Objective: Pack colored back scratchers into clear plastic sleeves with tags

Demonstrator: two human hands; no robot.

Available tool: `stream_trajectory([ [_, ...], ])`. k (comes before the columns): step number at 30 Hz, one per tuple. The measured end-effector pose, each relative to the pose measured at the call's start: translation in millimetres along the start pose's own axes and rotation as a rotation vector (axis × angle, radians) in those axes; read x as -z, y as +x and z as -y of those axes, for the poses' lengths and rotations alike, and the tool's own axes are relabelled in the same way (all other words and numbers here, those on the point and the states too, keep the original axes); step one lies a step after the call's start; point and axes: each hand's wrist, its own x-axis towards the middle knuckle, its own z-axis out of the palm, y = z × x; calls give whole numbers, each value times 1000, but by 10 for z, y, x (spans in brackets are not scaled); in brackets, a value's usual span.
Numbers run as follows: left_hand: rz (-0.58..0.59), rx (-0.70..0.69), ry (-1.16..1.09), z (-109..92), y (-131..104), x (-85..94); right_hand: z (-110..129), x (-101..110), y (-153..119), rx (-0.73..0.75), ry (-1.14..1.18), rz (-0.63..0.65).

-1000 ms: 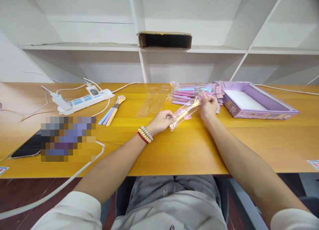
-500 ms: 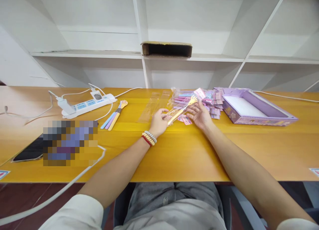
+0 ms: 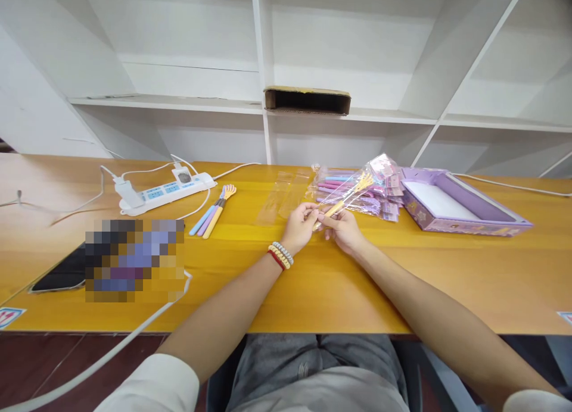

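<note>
Both hands, left hand (image 3: pixel 300 224) and right hand (image 3: pixel 343 228), pinch the sleeved yellow pen (image 3: pixel 346 199) beside the purple box (image 3: pixel 465 218); sealing or opening likely needs fingertip precision.

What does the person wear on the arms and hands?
Both forearms are bare, with white sleeves pushed up near the elbows. The left hand has three beaded bracelets at its wrist: red, yellow and pale grey. The right hand shows no ring, watch or glove.

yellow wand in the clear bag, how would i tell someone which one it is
On the orange table, look just left of the purple box. Both hands, left hand and right hand, pinch the low end of one bagged yellow wand. It alone is lifted, slanting above the pile of bagged wands.
</note>
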Motion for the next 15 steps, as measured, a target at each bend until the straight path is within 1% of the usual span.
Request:
stream_trajectory([
  [1,-44,-18,48,4,6,-4,13,25,46,-5,26,-14],
  [2,-114,-34,113,9,12,-5,36,56,110,-13,46,-43],
  [4,-244,-46,263,19,24,6,115,144,293,-53,68,-157],
  [5,-269,-51,333,23,25,15,169,201,409,-83,59,-254],
  [6,-266,-65,397,26,23,24,227,264,536,-114,47,-393],
  [7,-243,-93,459,28,16,32,284,332,668,-113,42,-468],
  [9,-176,-164,565,28,-11,38,379,460,920,-101,26,-579],
  [11,-98,-225,644,24,-49,31,423,550,1126,-97,5,-677],
  [13,-12,-272,710,17,-88,17,405,576,1264,-120,-16,-732],
  [15,65,-289,761,11,-119,8,336,536,1339,-151,-37,-771],
])
